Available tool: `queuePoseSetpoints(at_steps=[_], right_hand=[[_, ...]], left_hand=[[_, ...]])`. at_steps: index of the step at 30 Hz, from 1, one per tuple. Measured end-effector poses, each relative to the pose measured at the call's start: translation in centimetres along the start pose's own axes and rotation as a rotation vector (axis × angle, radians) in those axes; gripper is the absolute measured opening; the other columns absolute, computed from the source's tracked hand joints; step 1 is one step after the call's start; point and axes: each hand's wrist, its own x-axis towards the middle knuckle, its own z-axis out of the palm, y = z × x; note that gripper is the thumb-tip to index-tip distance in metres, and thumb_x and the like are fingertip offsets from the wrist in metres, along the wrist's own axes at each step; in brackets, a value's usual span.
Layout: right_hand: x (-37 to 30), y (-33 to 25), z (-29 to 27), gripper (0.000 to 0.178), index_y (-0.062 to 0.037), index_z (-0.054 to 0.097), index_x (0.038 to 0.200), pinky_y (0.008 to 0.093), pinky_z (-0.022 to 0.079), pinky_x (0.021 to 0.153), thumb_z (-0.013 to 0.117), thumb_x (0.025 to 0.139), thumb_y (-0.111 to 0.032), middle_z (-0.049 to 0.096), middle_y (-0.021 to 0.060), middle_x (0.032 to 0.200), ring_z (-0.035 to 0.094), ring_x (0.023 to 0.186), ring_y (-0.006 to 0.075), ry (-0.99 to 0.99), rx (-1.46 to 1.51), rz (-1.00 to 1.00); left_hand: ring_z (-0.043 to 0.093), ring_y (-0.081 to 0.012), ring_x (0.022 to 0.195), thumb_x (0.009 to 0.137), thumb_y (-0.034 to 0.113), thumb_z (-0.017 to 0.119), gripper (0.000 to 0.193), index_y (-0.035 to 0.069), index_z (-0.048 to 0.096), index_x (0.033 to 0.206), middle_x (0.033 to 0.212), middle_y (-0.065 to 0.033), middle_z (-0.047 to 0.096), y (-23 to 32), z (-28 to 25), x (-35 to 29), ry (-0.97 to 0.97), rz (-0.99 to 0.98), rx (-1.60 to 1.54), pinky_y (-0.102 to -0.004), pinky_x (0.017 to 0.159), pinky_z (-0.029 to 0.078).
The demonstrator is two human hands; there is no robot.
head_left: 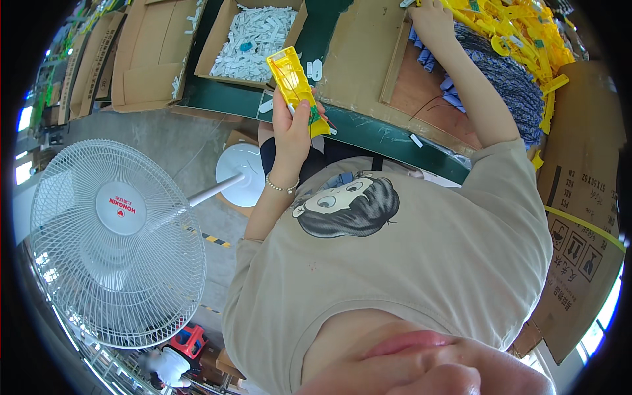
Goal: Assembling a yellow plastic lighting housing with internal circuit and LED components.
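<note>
My left hand [294,125] is wrapped round a yellow plastic housing [289,71], held tilted above the near edge of the table. The housing's hollow inside faces up, and a small green circuit board [314,117] with thin wires shows at its lower end, by my thumb. My right hand [432,27] reaches to the far side, its fingers curled at the picture's top edge beside a heap of yellow plastic parts [526,33]. What those fingers hold, if anything, I cannot make out. Below that hand lie several blue cylinders with dark wires [494,82].
A cardboard box of small white pieces [253,43] stands at the far left of the green table [224,97]. Cardboard [362,52] covers the table's middle. Loose white pieces [317,70] lie nearby. A white standing fan [118,243] is at left, a large carton [579,197] at right.
</note>
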Motion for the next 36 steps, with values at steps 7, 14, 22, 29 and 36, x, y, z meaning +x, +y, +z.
queuePoseSetpoints(at_steps=[7, 14, 22, 29, 36], right_hand=[[0.0, -0.6, -7.1, 0.021, -0.0035, 0.068, 0.091, 0.0410, 0.045, 0.080, 0.062, 0.077, -0.017, 0.058, 0.0178, 0.099, 0.056, 0.094, 0.0316, -0.002, 0.653, 0.118], [-6.0, -8.5, -14.4, 0.022, 0.0011, 0.062, 0.099, 0.0243, 0.050, 0.078, 0.069, 0.079, -0.006, 0.066, 0.0051, 0.089, 0.062, 0.088, 0.0118, -0.186, 1.910, 0.065], [-7.1, -12.8, -12.6, 0.017, 0.0033, 0.065, 0.093, 0.0226, 0.052, 0.068, 0.069, 0.079, -0.006, 0.067, 0.0077, 0.084, 0.064, 0.075, 0.0110, -0.344, 1.854, 0.100], [-7.2, -14.4, -12.9, 0.015, 0.0033, 0.066, 0.092, 0.0226, 0.052, 0.065, 0.067, 0.080, -0.005, 0.065, 0.0072, 0.083, 0.063, 0.073, 0.0108, -0.371, 1.859, 0.122], [-6.9, -15.4, -13.9, 0.014, 0.0033, 0.065, 0.092, 0.0236, 0.050, 0.066, 0.065, 0.080, -0.004, 0.059, 0.0059, 0.080, 0.062, 0.077, 0.0133, -0.095, 1.540, -0.248]], left_hand=[[0.058, -0.0160, 0.080, 0.090, 0.003, 0.041, 0.046, 0.007, 0.027, 0.134, 0.111, -0.0129, 0.051, -0.2, -1.3, -0.3, 0.015, -0.023, -0.008, -0.0309, 0.066, 0.054], [0.056, -0.0145, 0.086, 0.087, -0.004, 0.043, 0.056, 0.007, 0.022, 0.138, 0.112, -0.0110, 0.048, -0.7, -1.4, -0.6, -0.075, -0.015, 0.081, -0.0299, 0.072, 0.053], [0.051, -0.0102, 0.088, 0.087, -0.002, 0.044, 0.060, 0.005, 0.017, 0.140, 0.113, -0.0075, 0.044, 0.8, -0.5, -0.9, -0.144, -0.026, 0.291, -0.0250, 0.076, 0.048], [0.050, -0.0197, 0.104, 0.083, 0.000, 0.053, 0.067, 0.001, 0.016, 0.140, 0.120, -0.0138, 0.042, -0.1, -1.6, -1.1, -0.166, 0.116, 0.488, -0.0304, 0.086, 0.046], [0.052, -0.0184, 0.101, 0.087, 0.005, 0.053, 0.061, 0.001, 0.020, 0.137, 0.117, -0.0117, 0.044, -1.1, -2.6, -2.2, -0.071, 0.083, 0.355, -0.0294, 0.085, 0.046]])
